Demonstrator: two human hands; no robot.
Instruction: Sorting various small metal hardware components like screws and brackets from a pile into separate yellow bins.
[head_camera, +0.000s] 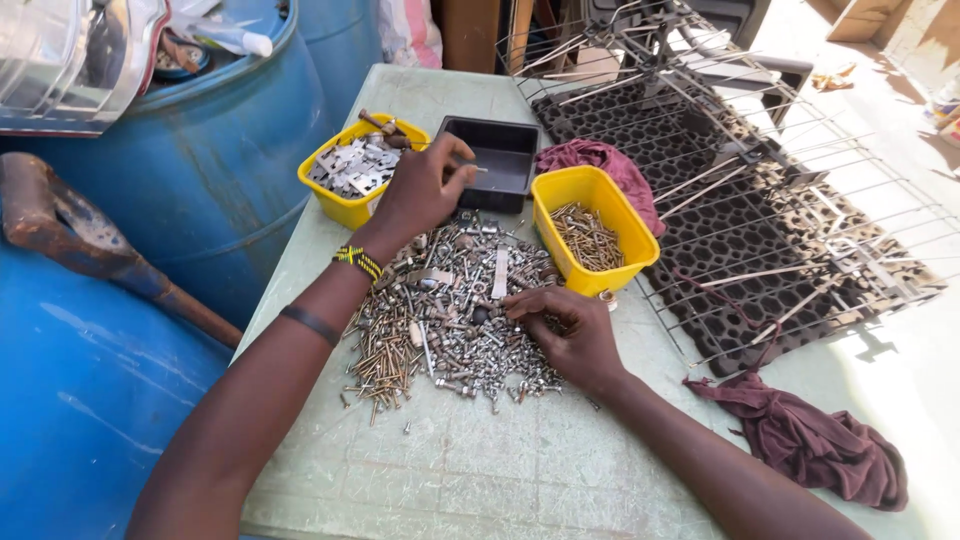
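A heap of mixed screws, bolts and nuts (450, 310) lies on the pale green table (500, 460). My left hand (425, 185) reaches over the heap toward the black tray (497, 160), pinching a small screw between thumb and fingers at the tray's near left edge. My right hand (570, 330) rests palm down on the right side of the heap, fingers picking among the pieces. A yellow tub of flat metal plates (352, 170) stands left of the black tray. A second yellow tub holding screws (592, 232) sits just beyond my right hand.
Blue barrels (200, 170) crowd the left side, with a rusty tool (70, 235) lying across them. A wire rack (760, 190) over a black perforated mat fills the right. Maroon cloths lie behind the yellow tub (600, 160) and at the table's right (820, 445).
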